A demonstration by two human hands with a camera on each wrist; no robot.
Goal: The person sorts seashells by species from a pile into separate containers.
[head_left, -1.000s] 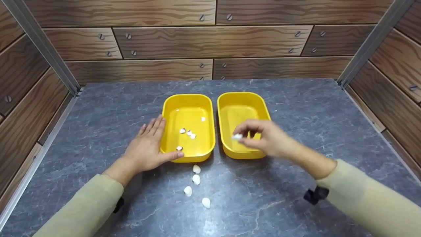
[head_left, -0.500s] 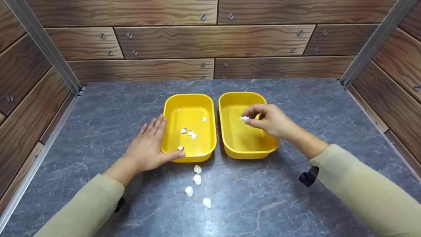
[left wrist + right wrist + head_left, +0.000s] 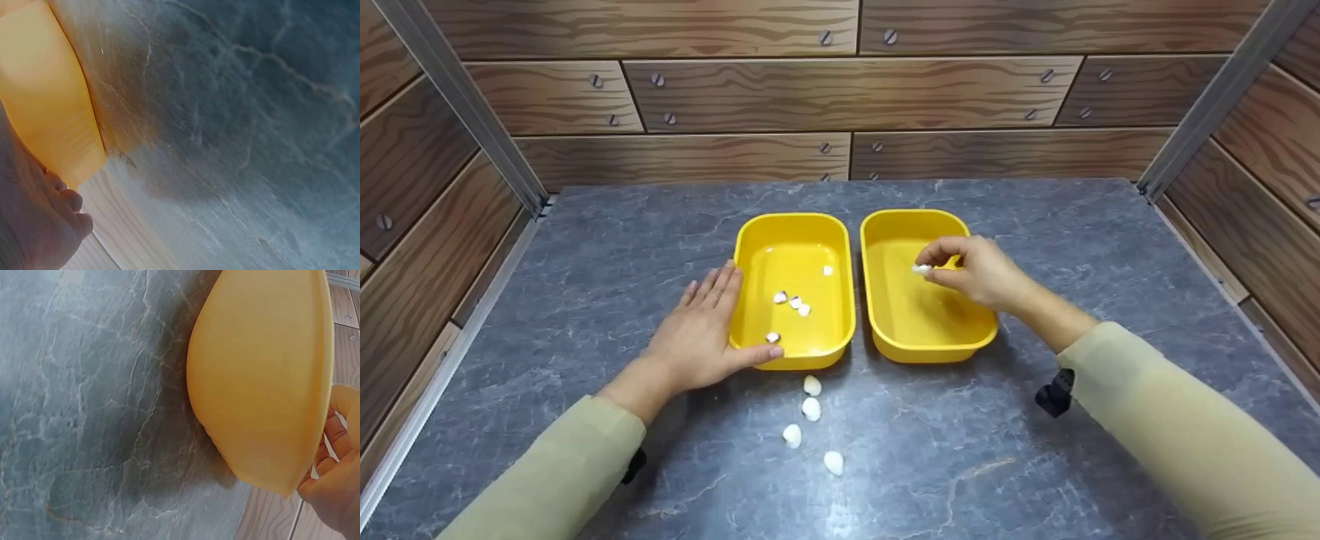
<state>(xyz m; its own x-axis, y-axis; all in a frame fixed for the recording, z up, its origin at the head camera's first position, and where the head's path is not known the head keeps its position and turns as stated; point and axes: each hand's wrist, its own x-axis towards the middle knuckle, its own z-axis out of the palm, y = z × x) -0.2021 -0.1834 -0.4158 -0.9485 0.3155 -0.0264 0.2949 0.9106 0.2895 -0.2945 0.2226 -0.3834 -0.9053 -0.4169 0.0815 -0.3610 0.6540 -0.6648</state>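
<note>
Between the thumb and fingertips of my right hand (image 3: pixel 979 274) a small white seashell (image 3: pixel 921 268) is pinched, over the inside of the right yellow tub (image 3: pixel 934 354). In the right wrist view the tub's wall (image 3: pixel 259 377) hides the shell and part of the fingers. My left hand (image 3: pixel 697 330) lies with straight fingers along the left side of the other yellow tub (image 3: pixel 802 363), its thumb across the front rim. Several small shells, such as a white one (image 3: pixel 805 310), lie on that tub's floor. The left wrist view shows the fingers (image 3: pixel 70 199) against the tub wall.
In front of the left tub, several white shells lie on the dark marbled table, the nearest shell (image 3: pixel 833 463) lowest in view. The tubs stand side by side with a narrow gap. Wood-patterned walls (image 3: pixel 840 94) and metal corner posts enclose the back and sides.
My right hand has moved away from me and slightly right, from the front of the right tub to over its middle, still pinching the shell. The left hand stays against its tub.
</note>
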